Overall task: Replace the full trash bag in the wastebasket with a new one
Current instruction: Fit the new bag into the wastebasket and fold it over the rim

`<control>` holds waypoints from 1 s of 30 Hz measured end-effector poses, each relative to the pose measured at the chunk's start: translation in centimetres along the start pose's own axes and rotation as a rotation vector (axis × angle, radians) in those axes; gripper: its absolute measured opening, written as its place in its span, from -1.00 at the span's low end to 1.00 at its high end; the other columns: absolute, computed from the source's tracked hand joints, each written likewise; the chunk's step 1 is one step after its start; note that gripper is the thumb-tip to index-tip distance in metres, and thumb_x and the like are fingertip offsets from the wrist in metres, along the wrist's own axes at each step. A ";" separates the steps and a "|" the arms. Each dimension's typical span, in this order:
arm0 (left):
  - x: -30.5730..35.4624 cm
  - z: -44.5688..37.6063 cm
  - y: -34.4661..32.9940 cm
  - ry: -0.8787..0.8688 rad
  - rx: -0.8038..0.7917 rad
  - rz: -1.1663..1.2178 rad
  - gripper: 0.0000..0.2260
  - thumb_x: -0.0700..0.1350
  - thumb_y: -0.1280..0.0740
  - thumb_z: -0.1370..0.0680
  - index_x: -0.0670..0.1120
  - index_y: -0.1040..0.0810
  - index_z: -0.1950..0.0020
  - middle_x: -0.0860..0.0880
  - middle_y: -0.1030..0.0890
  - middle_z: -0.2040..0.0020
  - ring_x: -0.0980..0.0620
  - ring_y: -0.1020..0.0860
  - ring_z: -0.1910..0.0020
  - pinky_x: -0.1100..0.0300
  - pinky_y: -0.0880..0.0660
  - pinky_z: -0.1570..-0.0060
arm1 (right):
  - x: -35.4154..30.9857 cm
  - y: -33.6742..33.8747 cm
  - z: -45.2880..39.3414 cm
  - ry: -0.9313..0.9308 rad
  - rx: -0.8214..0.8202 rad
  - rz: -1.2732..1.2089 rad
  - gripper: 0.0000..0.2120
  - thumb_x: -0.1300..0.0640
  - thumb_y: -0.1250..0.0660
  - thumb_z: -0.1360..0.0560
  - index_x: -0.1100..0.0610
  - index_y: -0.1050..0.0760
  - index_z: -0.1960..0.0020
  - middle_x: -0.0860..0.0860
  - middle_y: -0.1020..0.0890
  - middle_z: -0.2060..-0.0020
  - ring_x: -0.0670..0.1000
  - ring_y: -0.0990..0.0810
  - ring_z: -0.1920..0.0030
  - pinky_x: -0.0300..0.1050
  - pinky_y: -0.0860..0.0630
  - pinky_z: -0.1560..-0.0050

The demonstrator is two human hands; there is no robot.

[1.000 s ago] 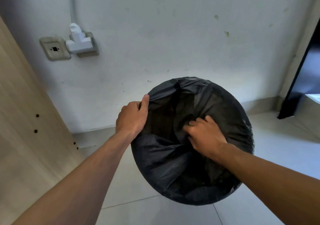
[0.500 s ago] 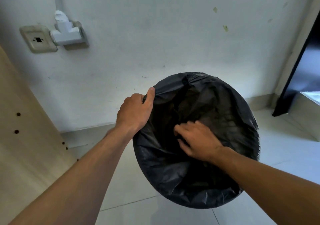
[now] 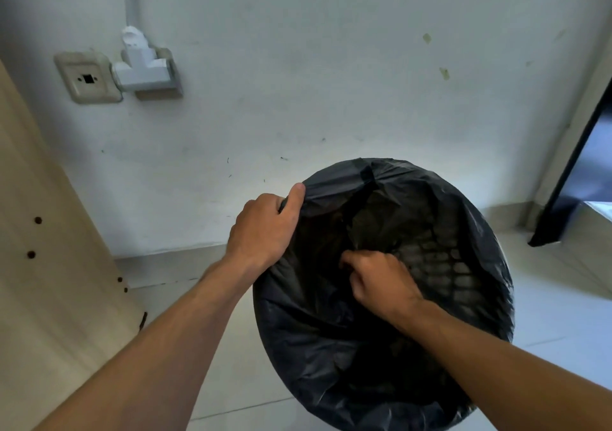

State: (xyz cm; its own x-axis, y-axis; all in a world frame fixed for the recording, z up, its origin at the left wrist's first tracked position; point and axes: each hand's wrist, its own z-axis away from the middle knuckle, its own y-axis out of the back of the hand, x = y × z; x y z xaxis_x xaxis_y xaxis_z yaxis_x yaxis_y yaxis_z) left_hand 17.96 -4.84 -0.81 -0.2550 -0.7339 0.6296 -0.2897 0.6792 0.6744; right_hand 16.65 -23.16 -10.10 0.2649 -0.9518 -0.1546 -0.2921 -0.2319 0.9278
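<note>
Black trash bag (image 3: 331, 348): rim clamped by left hand (image 3: 265, 228); right hand (image 3: 381, 285) curled inside, grasp unclear; wastebasket mesh (image 3: 440, 265) faintly seen through.

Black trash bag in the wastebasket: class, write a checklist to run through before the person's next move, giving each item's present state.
1. Black trash bag folded over the rim of the wastebasket on the near and far sides: ok.
2. Left hand has a grip on the bag's edge at the rim: ok.
3. Right hand is down inside, fingers curled on the liner: ok.
4. Liner pressed against the mesh wall on the right: ok.
5. Liner reaches the bottom: cannot tell.
6. Bag free of tears: cannot tell.
</note>
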 end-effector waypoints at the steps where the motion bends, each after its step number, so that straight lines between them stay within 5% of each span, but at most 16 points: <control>1: -0.1 0.1 0.1 0.002 -0.007 0.013 -0.48 0.22 -0.07 -0.61 -0.07 -0.09 0.42 0.01 -0.19 0.49 0.00 -0.18 0.46 0.12 -0.14 0.41 | -0.2 -0.1 -0.4 -0.019 0.012 -0.049 -0.67 0.24 -0.20 -0.47 -0.01 -0.47 -0.17 0.07 -0.62 -0.11 0.23 -0.59 -0.09 0.03 -0.50 0.03; 3: -0.2 0.2 0.4 0.000 -0.030 0.040 -0.49 0.21 -0.08 -0.62 -0.06 -0.08 0.41 0.02 -0.17 0.48 0.01 -0.17 0.46 0.12 -0.13 0.41 | -0.6 -0.8 -1.4 -0.105 -0.103 -0.053 -0.55 0.21 -0.28 -0.49 -0.03 -0.35 -0.34 0.10 -0.50 -0.31 0.25 -0.51 -0.24 0.09 -0.48 -0.13; 5: -0.2 0.4 0.5 -0.006 -0.053 0.053 -0.50 0.21 -0.08 -0.61 -0.05 -0.07 0.40 0.01 -0.16 0.47 0.00 -0.16 0.45 0.12 -0.13 0.40 | -1.1 -2.1 -1.9 -0.203 -0.331 0.037 -0.04 -0.01 -0.48 -0.40 -0.06 0.08 -0.57 0.11 -0.05 -0.56 0.25 -0.11 -0.52 0.30 -0.18 -0.42; 6: -0.1 0.5 0.4 -0.008 -0.056 0.051 -0.50 0.22 -0.08 -0.61 -0.05 -0.07 0.40 0.00 -0.16 0.46 -0.01 -0.16 0.44 0.11 -0.14 0.39 | -1.2 -2.6 -2.0 -0.227 -0.392 0.094 0.18 -0.12 -0.53 -0.32 -0.07 0.30 -0.57 0.11 0.18 -0.57 0.25 0.15 -0.56 0.41 0.04 -0.43; 8: -0.1 0.6 0.3 -0.008 -0.038 0.015 -0.49 0.24 -0.07 -0.60 -0.06 -0.08 0.41 0.00 -0.18 0.47 -0.02 -0.18 0.44 0.11 -0.15 0.39 | -1.7 -3.6 -1.9 -0.213 -0.399 0.194 0.28 -0.27 -0.49 -0.28 -0.04 0.46 -0.53 0.13 0.37 -0.53 0.22 0.40 -0.52 0.49 0.26 -0.38; 10: -0.1 0.6 0.1 0.002 0.009 -0.055 -0.46 0.25 -0.05 -0.60 -0.07 -0.12 0.44 0.01 -0.24 0.49 -0.02 -0.23 0.47 0.12 -0.15 0.42 | -2.4 -3.8 -1.5 -0.148 -0.322 0.234 0.18 -0.30 -0.39 -0.35 0.04 0.39 -0.56 0.14 0.31 -0.55 0.20 0.34 -0.54 0.41 0.23 -0.42; 12: -0.2 0.4 0.0 0.018 0.058 -0.119 -0.45 0.26 -0.02 -0.61 -0.08 -0.19 0.46 0.00 -0.33 0.48 -0.03 -0.30 0.47 0.12 -0.17 0.42 | -3.1 -3.0 -1.3 -0.036 -0.172 0.210 -0.04 -0.21 -0.33 -0.41 0.11 0.11 -0.59 0.14 -0.03 -0.56 0.19 -0.04 -0.53 0.16 -0.09 -0.45; 14: -0.3 0.2 -0.1 0.037 0.089 -0.144 -0.44 0.27 0.00 -0.61 -0.08 -0.25 0.46 -0.01 -0.40 0.45 -0.02 -0.36 0.44 0.11 -0.21 0.38 | -3.4 -2.2 -1.1 0.029 -0.070 0.108 -0.34 -0.08 -0.28 -0.46 0.08 -0.17 -0.48 0.12 -0.41 -0.36 0.19 -0.43 -0.29 0.02 -0.39 -0.21; 17: -0.4 0.1 -0.3 0.061 0.107 -0.147 -0.43 0.26 0.02 -0.61 -0.07 -0.30 0.45 -0.03 -0.44 0.41 -0.01 -0.39 0.41 0.10 -0.26 0.31 | -3.1 -1.9 -0.6 -0.123 -0.123 -0.013 -0.53 -0.02 -0.24 -0.51 0.06 -0.30 -0.38 0.21 -0.61 -0.11 0.27 -0.60 -0.10 0.05 -0.52 -0.03; 19: -0.5 0.1 -0.3 0.063 0.110 -0.141 -0.43 0.25 0.01 -0.61 -0.08 -0.30 0.45 -0.04 -0.44 0.41 -0.01 -0.39 0.42 0.11 -0.24 0.31 | -1.8 -3.1 -0.2 -0.241 -0.302 0.020 -0.36 -0.12 -0.27 -0.50 0.06 -0.16 -0.48 0.23 -0.56 -0.22 0.24 -0.53 -0.25 0.06 -0.46 -0.19; 22: -0.7 0.1 -0.2 0.079 0.112 -0.136 -0.43 0.25 0.01 -0.61 -0.09 -0.31 0.44 -0.04 -0.44 0.40 -0.03 -0.40 0.40 0.11 -0.25 0.31 | -0.1 -5.2 0.3 -0.313 -0.739 0.076 0.05 -0.32 -0.28 -0.46 -0.03 0.43 -0.55 0.20 0.03 -0.58 0.22 0.13 -0.57 0.20 0.09 -0.51; 24: -0.9 0.0 -0.1 0.091 0.112 -0.140 -0.43 0.26 0.02 -0.61 -0.10 -0.31 0.43 -0.04 -0.45 0.39 -0.03 -0.40 0.39 0.11 -0.25 0.32 | 0.4 -5.4 0.3 -0.289 -0.765 0.077 0.05 -0.32 -0.27 -0.46 -0.05 0.46 -0.53 0.16 0.17 -0.58 0.21 0.26 -0.56 0.24 0.20 -0.51; 27: -1.1 -0.1 -0.1 0.113 0.111 -0.127 -0.43 0.26 0.02 -0.62 -0.10 -0.29 0.42 -0.03 -0.43 0.40 -0.01 -0.38 0.42 0.13 -0.20 0.40 | -0.4 -4.1 0.2 -0.180 -0.385 0.102 -0.22 -0.20 -0.28 -0.48 0.00 -0.03 -0.57 0.14 -0.45 -0.37 0.16 -0.40 -0.38 0.04 -0.28 -0.34; 30: -0.8 -0.3 -0.3 0.129 0.109 -0.098 -0.44 0.25 0.01 -0.62 -0.10 -0.26 0.43 -0.02 -0.40 0.43 -0.01 -0.36 0.43 0.13 -0.20 0.42 | -1.8 -2.1 -0.3 -0.118 0.027 -0.037 -0.75 -0.03 -0.22 -0.53 -0.01 -0.46 -0.18 0.09 -0.68 0.06 0.20 -0.63 0.03 -0.03 -0.47 0.11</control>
State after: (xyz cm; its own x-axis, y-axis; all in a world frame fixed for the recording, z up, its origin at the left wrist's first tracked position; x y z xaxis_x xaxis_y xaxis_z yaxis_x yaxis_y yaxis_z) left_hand 18.51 -4.41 -1.42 -0.1020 -0.7844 0.6118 -0.4070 0.5941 0.6938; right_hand 17.06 -20.89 -11.67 0.1664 -0.9592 -0.2287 -0.3096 -0.2710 0.9114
